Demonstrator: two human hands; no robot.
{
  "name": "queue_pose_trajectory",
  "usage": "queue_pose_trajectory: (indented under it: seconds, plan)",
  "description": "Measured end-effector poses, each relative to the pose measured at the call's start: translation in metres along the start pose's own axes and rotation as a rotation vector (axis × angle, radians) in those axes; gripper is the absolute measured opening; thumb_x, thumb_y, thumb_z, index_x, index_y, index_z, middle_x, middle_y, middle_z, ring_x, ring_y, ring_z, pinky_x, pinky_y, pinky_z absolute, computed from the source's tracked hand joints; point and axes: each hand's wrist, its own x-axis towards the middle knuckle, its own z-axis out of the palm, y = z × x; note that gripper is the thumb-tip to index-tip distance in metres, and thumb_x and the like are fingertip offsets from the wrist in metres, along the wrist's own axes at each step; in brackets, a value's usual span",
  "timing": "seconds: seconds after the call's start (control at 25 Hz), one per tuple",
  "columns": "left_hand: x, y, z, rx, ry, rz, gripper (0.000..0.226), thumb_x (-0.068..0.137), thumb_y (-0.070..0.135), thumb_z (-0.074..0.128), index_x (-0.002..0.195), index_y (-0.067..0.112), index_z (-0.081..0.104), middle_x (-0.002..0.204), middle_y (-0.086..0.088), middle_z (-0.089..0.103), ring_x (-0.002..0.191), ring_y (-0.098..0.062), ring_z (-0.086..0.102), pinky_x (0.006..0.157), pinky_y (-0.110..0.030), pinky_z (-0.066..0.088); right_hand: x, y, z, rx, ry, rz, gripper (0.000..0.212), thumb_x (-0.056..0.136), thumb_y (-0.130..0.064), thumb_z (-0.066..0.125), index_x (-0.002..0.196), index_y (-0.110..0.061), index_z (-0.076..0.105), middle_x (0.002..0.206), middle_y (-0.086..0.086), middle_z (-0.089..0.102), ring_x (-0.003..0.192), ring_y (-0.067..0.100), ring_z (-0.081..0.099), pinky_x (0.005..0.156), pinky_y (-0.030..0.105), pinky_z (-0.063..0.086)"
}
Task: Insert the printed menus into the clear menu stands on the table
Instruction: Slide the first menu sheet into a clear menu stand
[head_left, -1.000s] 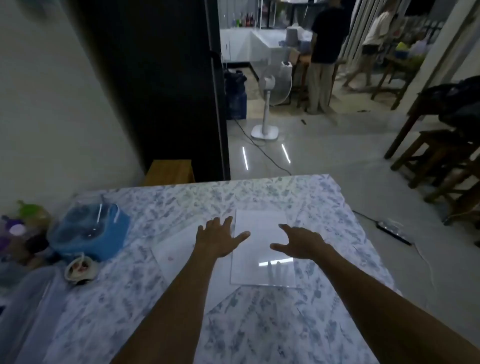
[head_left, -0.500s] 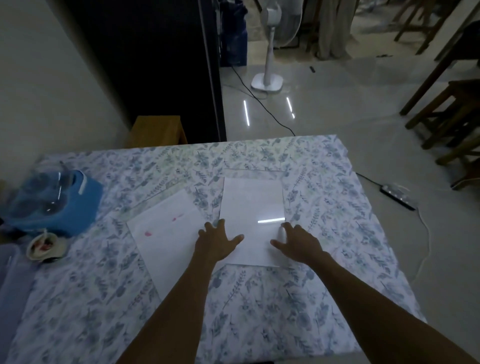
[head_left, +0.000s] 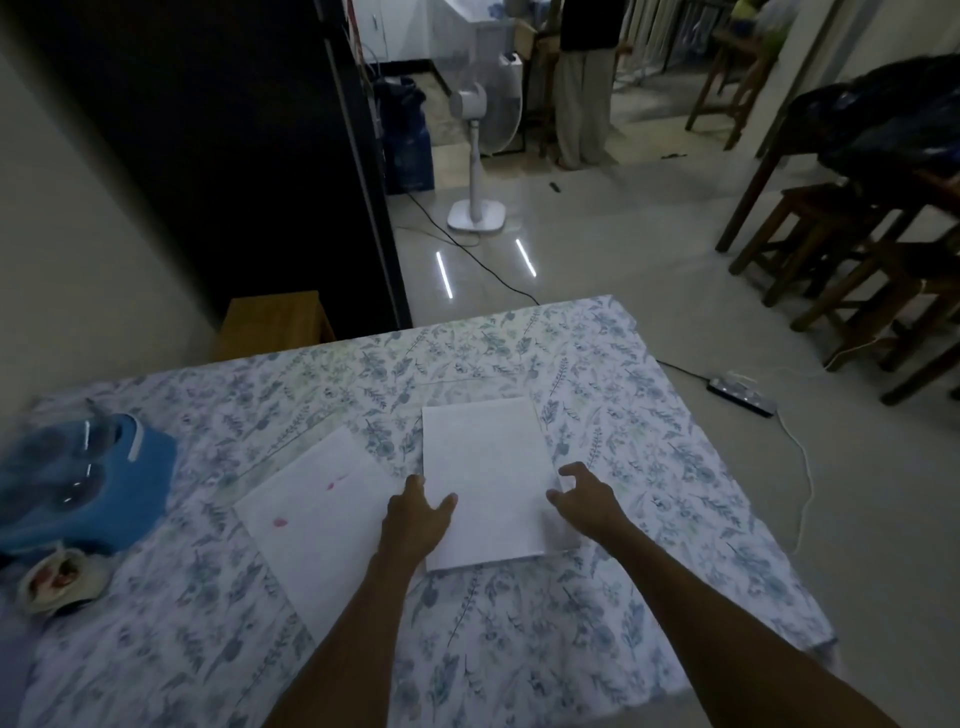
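White menu sheet (head_left: 483, 478) betw. hands: L hand (head_left: 418, 514) flat, relaxed, thumb on it; R hand (head_left: 584, 499) curled at its edge, grip unclear.

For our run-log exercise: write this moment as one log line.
left hand: thumb on right sheet | right hand: at right sheet's right edge, grip unclear | left sheet: flat, pink marks

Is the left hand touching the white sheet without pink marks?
Touching. In the head view the left hand lays its thumb on the white sheet near its left edge.
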Motion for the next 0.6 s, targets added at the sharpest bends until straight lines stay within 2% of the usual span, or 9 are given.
queue_pose_trajectory:
  seconds: [0.08, 0.16, 0.24, 0.32, 0.4, 0.48, 0.52, 0.56, 0.6]
  plan:
    - [-0.015, 0.001, -0.013, -0.004, 0.065, 0.051, 0.036, 0.093, 0.019, 0.054, 0.127, 0.008, 0.054, 0.125, -0.019, 0.062, 0.112, -0.035, 0.06, 0.096, -0.036, 0.049, -0.022, -0.006, -0.011, 0.093, 0.07, -0.016, 0.036, 0.091, -0.017, 0.054, 0.127, -0.017, 0.053, 0.114, 0.011, 0.063, 0.099, 0.026, 0.06, 0.077, 0.031, 0.048]
    - [-0.029, -0.001, -0.028, -0.061, 0.093, 0.089, 0.034, 0.091, 0.002, 0.047, 0.12, 0.007, 0.064, 0.12, -0.019, 0.066, 0.105, -0.032, 0.064, 0.088, -0.03, 0.051, -0.041, -0.008, -0.023, 0.192, 0.127, -0.043, 0.031, 0.089, -0.01, 0.052, 0.117, -0.016, 0.062, 0.111, 0.006, 0.064, 0.104, 0.029, 0.062, 0.086, 0.039, 0.052]
    - [-0.048, -0.005, -0.043, -0.132, 0.079, 0.149, 0.033, 0.09, -0.003, 0.046, 0.108, 0.009, 0.071, 0.111, -0.018, 0.07, 0.09, -0.025, 0.066, 0.073, -0.022, 0.051, -0.062, -0.007, -0.034, 0.35, 0.131, -0.037, 0.025, 0.083, -0.009, 0.057, 0.103, -0.018, 0.068, 0.108, 0.011, 0.071, 0.101, 0.031, 0.066, 0.092, 0.046, 0.055]
    - [-0.066, -0.014, -0.053, -0.136, 0.099, 0.236, 0.03, 0.09, -0.001, 0.049, 0.098, 0.016, 0.073, 0.102, -0.016, 0.074, 0.081, -0.02, 0.067, 0.064, -0.013, 0.049, -0.086, -0.005, -0.041, 0.491, 0.132, -0.01, 0.019, 0.081, -0.009, 0.065, 0.096, -0.018, 0.072, 0.104, 0.016, 0.072, 0.093, 0.029, 0.068, 0.088, 0.044, 0.057]
    - [-0.083, -0.022, -0.061, -0.103, 0.126, 0.323, 0.029, 0.09, 0.001, 0.054, 0.101, 0.018, 0.074, 0.1, -0.011, 0.075, 0.086, -0.02, 0.07, 0.07, -0.014, 0.054, -0.11, -0.001, -0.044, 0.566, 0.16, -0.023, 0.014, 0.083, -0.009, 0.07, 0.094, -0.016, 0.075, 0.102, 0.021, 0.071, 0.082, 0.025, 0.067, 0.081, 0.038, 0.058]
    - [-0.093, -0.029, -0.063, -0.092, 0.122, 0.373, 0.029, 0.089, 0.0, 0.057, 0.103, 0.018, 0.075, 0.104, -0.011, 0.074, 0.096, -0.025, 0.071, 0.084, -0.03, 0.058, -0.131, 0.003, -0.044, 0.607, 0.174, -0.05, 0.011, 0.084, -0.008, 0.07, 0.092, -0.013, 0.077, 0.1, 0.025, 0.072, 0.074, 0.024, 0.065, 0.073, 0.034, 0.055]
    - [-0.104, -0.026, -0.067, -0.123, 0.1, 0.374, 0.028, 0.089, 0.0, 0.058, 0.101, 0.02, 0.075, 0.106, -0.013, 0.073, 0.098, -0.027, 0.07, 0.086, -0.034, 0.059, -0.142, 0.005, -0.045, 0.615, 0.183, -0.061, 0.012, 0.085, -0.006, 0.069, 0.092, -0.012, 0.077, 0.098, 0.025, 0.073, 0.074, 0.025, 0.067, 0.073, 0.034, 0.055]
    - [-0.114, -0.023, -0.069, -0.178, 0.078, 0.36, 0.027, 0.089, -0.001, 0.061, 0.098, 0.021, 0.074, 0.107, -0.015, 0.072, 0.097, -0.027, 0.069, 0.082, -0.033, 0.061, -0.151, 0.006, -0.046, 0.612, 0.19, -0.069, 0.016, 0.086, -0.003, 0.066, 0.092, -0.012, 0.077, 0.098, 0.021, 0.074, 0.078, 0.025, 0.07, 0.074, 0.034, 0.056]
    - [-0.123, -0.02, -0.07, -0.219, 0.04, 0.34, 0.023, 0.086, -0.002, 0.066, 0.097, 0.018, 0.073, 0.105, -0.016, 0.071, 0.094, -0.025, 0.068, 0.075, -0.025, 0.061, -0.158, 0.005, -0.048, 0.599, 0.195, -0.075, 0.021, 0.086, 0.0, 0.062, 0.093, -0.013, 0.077, 0.098, 0.016, 0.075, 0.083, 0.025, 0.072, 0.077, 0.035, 0.058]
